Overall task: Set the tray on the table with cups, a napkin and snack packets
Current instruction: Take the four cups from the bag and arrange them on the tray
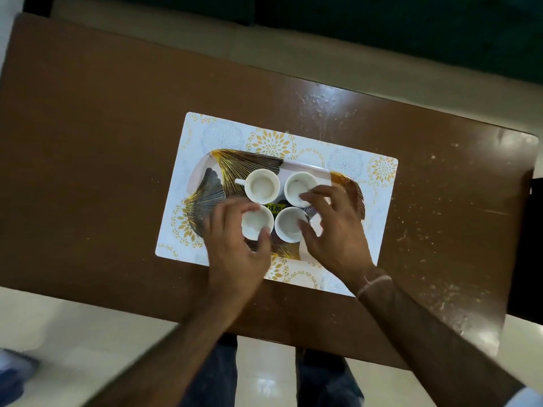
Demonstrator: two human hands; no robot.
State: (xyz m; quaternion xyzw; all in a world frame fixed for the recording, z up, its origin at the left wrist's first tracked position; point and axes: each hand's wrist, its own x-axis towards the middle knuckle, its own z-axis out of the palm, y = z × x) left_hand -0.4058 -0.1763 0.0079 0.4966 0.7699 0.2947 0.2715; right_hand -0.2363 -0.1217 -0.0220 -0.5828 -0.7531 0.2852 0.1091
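A leaf-patterned tray (223, 171) lies on a white floral placemat (379, 171) in the middle of the brown table (88, 142). Several white cups stand on the tray in a square. My left hand (235, 245) grips the near-left cup (255, 221) between thumb and fingers. My right hand (332, 230) spans two cups: the thumb touches the near-right cup (289, 224) and the fingertips rest on the rim of the far-right cup (296, 186). The far-left cup (262, 185) stands free with its handle pointing left. No napkin or snack packets are in view.
A yellow price sticker (273, 207) shows on the tray between the cups. The table's near edge runs just below the placemat, with my legs and a pale floor beneath it. A dark object (529, 245) stands beyond the table's right end.
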